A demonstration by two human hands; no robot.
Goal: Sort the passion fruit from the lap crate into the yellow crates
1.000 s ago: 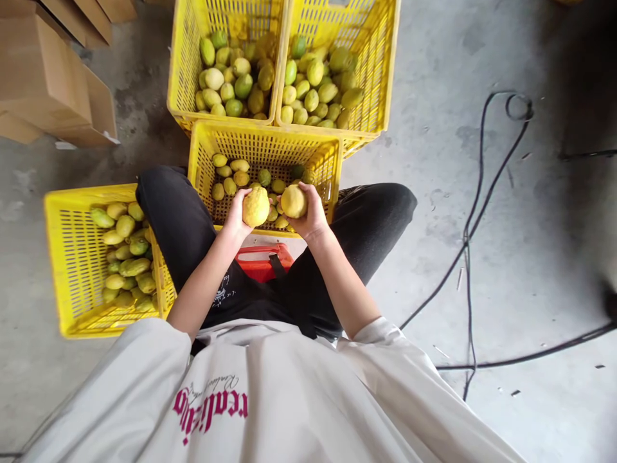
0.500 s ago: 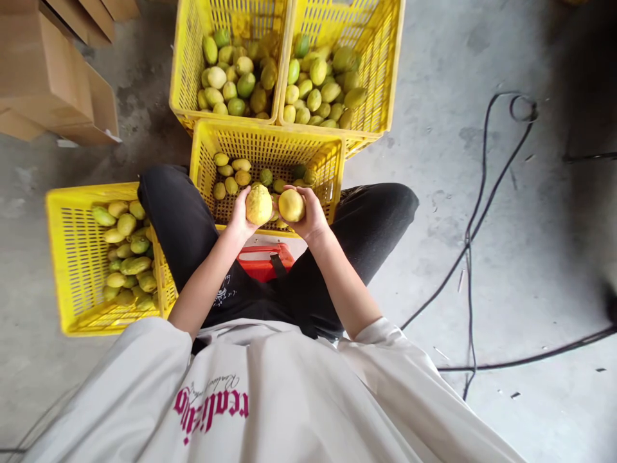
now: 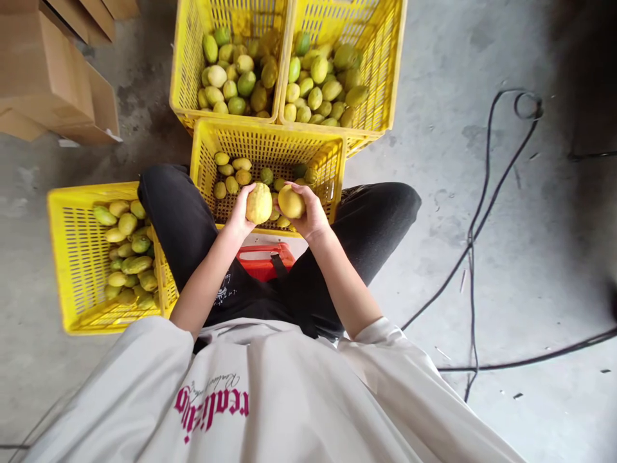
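Note:
My left hand (image 3: 243, 207) is closed around a large yellow lemon (image 3: 259, 203) with a bumpy, ridged skin. A rounder, smoother lemon (image 3: 292, 202) sits in my right hand (image 3: 311, 211), the fingers wrapped round its far side. Both hands are side by side over the near part of a yellow slatted crate (image 3: 196, 151) between my knees. Inside that crate lie several yellow lemons (image 3: 242, 177) on the left and a few greener ones (image 3: 267, 175) toward the middle and right. My hands and the held fruit hide part of its near side.
Two yellow crates (image 3: 285, 61) of green-yellow fruit adjoin the far side. Another filled crate (image 3: 72, 257) stands by my left knee. A red plastic object (image 3: 263, 263) is between my legs. Cardboard boxes (image 3: 53, 77) stand far left; black cables (image 3: 475, 238) cross the floor at right.
Both lemons have turned slightly in my hands, showing different sides of their skin. The hands stay in nearly the same place over the crate.

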